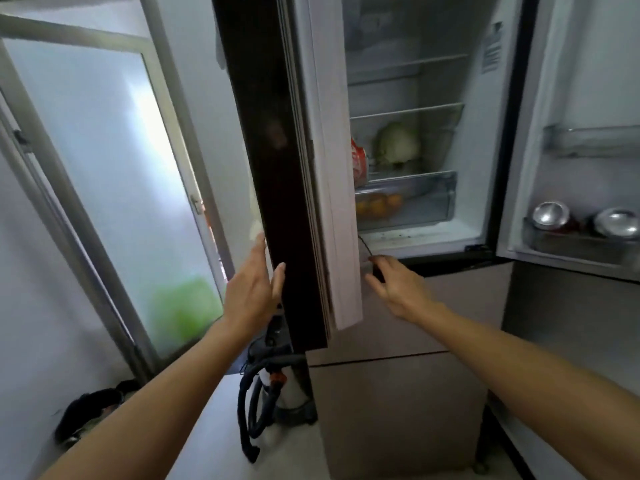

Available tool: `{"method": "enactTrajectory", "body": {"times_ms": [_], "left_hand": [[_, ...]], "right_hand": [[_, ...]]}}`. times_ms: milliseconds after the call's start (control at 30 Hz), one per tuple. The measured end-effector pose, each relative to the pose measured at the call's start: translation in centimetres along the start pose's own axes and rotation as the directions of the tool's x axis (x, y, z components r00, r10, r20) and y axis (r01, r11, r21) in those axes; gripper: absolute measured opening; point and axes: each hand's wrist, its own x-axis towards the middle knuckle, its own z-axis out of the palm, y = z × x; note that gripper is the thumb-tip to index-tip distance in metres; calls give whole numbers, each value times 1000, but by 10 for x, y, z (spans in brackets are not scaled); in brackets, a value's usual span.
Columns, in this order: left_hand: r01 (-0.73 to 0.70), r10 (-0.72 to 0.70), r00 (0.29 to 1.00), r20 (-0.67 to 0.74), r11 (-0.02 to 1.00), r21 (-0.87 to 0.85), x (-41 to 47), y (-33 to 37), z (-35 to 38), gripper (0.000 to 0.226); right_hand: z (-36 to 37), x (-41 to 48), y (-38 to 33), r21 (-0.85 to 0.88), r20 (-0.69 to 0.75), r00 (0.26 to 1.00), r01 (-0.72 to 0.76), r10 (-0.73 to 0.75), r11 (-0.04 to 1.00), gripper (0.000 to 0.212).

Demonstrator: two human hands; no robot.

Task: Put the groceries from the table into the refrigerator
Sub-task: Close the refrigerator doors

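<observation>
Head view, itemised as I read it from my station.

1. Left hand (254, 289): forearm reaches up from the lower left, palm flat and fingers spread, pressed against the dark outer face of the left refrigerator door (277, 161). It grips nothing; fingertips lie along the door's edge.

2. Right hand (394, 285): forearm comes in from the lower right, hand loosely spread, fingers slightly curled just beside the door's lower inner corner. A thin dark item sits at the fingertips; I cannot tell what it is, or whether it is held.

3. Refrigerator (408, 393): both upper doors stand open, the left one edge-on to the camera, the right door (575, 98) swung wide.

4. Groceries inside: a pale green cabbage (398, 143) on the lowest shelf, a red packet (358, 161) just beside it at the left, oranges (379, 202) in the clear drawer below.

5. Right door bin (571, 244): two cans (550, 214), tops showing.

6. Left of the refrigerator: frosted window (114, 168); on the floor, a small appliance with a black hose (256, 393).
</observation>
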Motion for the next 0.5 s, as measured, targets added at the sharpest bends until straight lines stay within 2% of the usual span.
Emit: {"method": "enactTrajectory", "body": {"times_ms": [100,233,367,500], "left_hand": [[-64,66,998,16,991,-114,8,25,23,65],[-182,184,983,-5,972,-150,21,47,56,65],[-275,278,960,27,958,-81,41,59,85,60],[-359,359,933,-4,932,55,69,61,110,48]], "right_hand": [[-7,-12,10,134,-66,994,-77,86,988,45],[-23,-19,19,115,-119,985,-115,128,987,46],[-29,-10,31,133,-129,982,-120,137,984,51],[-24,11,50,147,-149,979,-118,140,982,56]]}}
